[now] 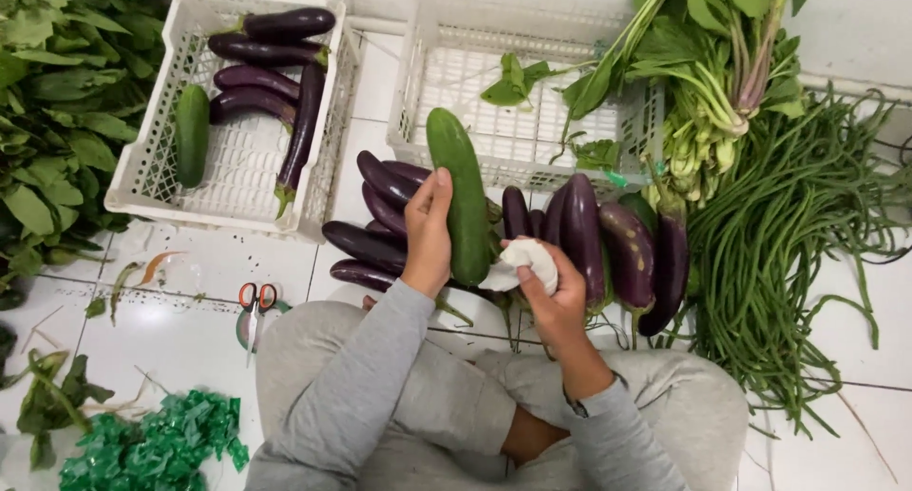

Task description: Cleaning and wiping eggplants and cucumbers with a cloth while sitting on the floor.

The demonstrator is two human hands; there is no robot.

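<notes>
Left grip (429,227) wrapped round cucumber (458,195); right grip (551,287) clutching white cloth (521,261).

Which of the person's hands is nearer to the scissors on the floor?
Left. The left hand, holding the cucumber, is just right of the scissors; the right hand, holding a white cloth, is farther right.

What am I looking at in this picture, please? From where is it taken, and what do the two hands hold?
The camera sits on a person's head and looks down at their lap and a tiled floor. The left hand holds a green cucumber upright. The right hand presses a white cloth against it. Behind lie purple eggplants, long beans, leafy greens and two white crates; the left crate holds eggplants and another cucumber. Scissors lie nearby.
</notes>
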